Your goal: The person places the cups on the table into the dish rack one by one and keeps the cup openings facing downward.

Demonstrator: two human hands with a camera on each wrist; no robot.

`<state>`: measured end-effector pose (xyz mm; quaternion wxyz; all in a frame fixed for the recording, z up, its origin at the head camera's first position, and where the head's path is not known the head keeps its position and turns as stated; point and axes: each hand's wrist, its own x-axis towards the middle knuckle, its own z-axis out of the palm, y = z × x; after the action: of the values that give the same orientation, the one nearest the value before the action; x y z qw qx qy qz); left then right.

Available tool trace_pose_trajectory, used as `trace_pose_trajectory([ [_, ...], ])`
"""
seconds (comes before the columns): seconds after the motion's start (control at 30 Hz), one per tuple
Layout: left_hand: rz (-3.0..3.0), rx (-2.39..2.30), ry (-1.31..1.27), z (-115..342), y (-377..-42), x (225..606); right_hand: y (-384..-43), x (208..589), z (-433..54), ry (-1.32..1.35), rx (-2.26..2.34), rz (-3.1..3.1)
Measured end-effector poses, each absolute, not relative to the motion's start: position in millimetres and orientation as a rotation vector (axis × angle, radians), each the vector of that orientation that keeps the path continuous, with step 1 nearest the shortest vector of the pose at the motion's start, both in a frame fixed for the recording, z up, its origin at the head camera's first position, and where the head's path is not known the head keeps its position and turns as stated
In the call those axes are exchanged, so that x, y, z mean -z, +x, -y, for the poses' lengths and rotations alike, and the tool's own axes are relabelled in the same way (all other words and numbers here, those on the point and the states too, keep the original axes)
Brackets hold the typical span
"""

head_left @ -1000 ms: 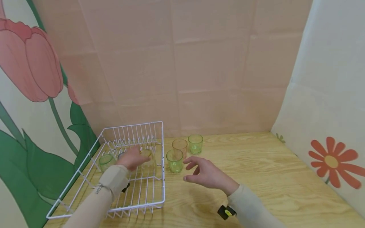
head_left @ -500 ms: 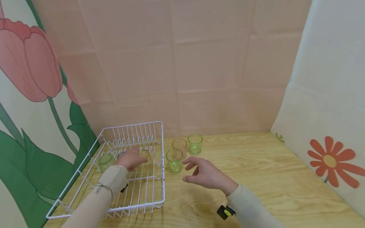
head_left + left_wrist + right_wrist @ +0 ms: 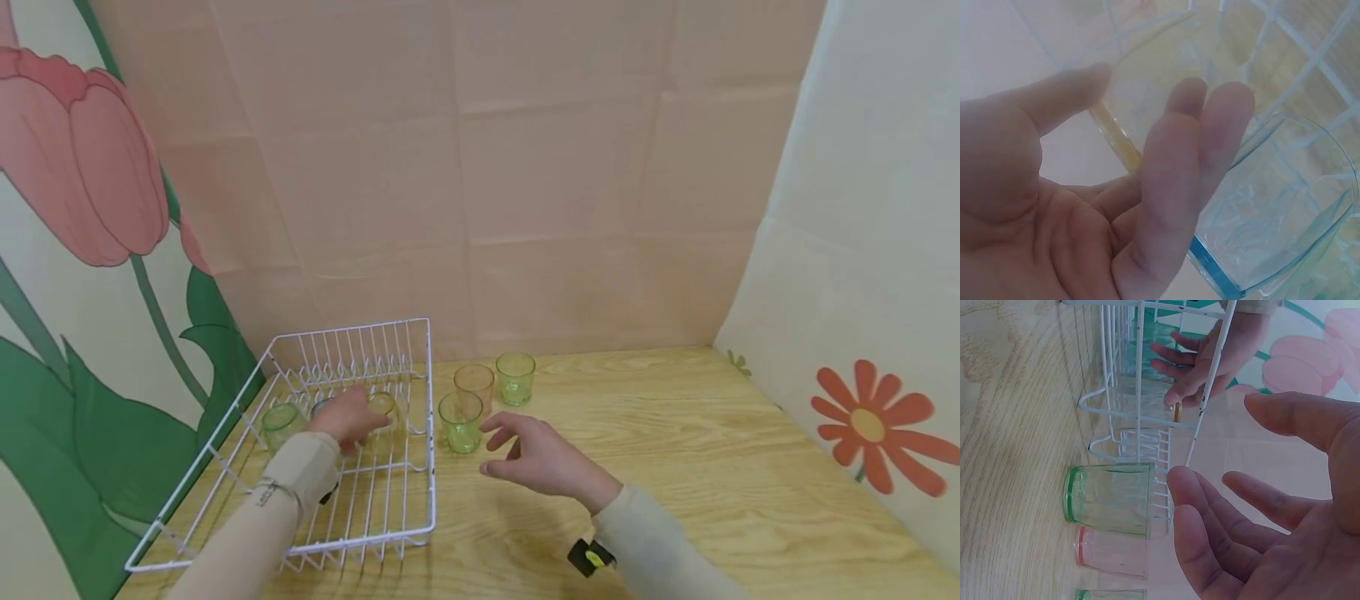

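My left hand point(image 3: 347, 421) is inside the white wire dish rack, holding an upturned yellow glass point(image 3: 384, 408). In the left wrist view, the thumb point(image 3: 1079, 90) touches the edge of its thick base and the other fingers curve along its side. Close beside those fingers is a blue-tinted glass point(image 3: 1272, 219), partly hidden by the hand in the head view. A green glass point(image 3: 281, 427) sits further left in the rack. My right hand point(image 3: 543, 458) hovers over the table with loosely bent fingers and holds nothing. Just left of its fingertips stands an upright green glass point(image 3: 461, 429).
The dish rack point(image 3: 432, 492) covers the left part of the wooden table point(image 3: 712, 467). Behind the near green glass stand an orange-pink glass point(image 3: 475, 382) and another green glass point(image 3: 516, 382). Hanging cloths border the table at the back and both sides.
The yellow glass has shifted slightly left and settled lower in the rack, with the left hand staying on it. The right hand has hardly moved.
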<state>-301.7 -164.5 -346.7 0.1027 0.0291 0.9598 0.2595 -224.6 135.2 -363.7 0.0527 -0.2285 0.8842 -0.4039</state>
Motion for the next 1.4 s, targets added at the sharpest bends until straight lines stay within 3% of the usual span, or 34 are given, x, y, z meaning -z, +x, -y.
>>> trace_pose_trajectory([
  [0.3, -2.832, -0.764, 0.073, 162.4, -301.1, 348.7, -233.6, 368.9, -130.1, -0.668, 1.239, -2.740],
  [0.9, -2.704, -0.906, 0.108, 172.1, -288.0, 330.1, -271.7, 402.5, -122.4, -0.235, 1.345, -2.818],
  [1.13, -2.772, -0.844, 0.174, 167.9, -262.4, 314.5, -288.0, 417.6, -123.3, -0.157, 1.376, -2.784],
  [1.4, -2.874, -0.810, 0.489, 152.4, -226.3, 304.9, -291.6, 419.3, -118.7, -0.162, 1.433, -2.681],
])
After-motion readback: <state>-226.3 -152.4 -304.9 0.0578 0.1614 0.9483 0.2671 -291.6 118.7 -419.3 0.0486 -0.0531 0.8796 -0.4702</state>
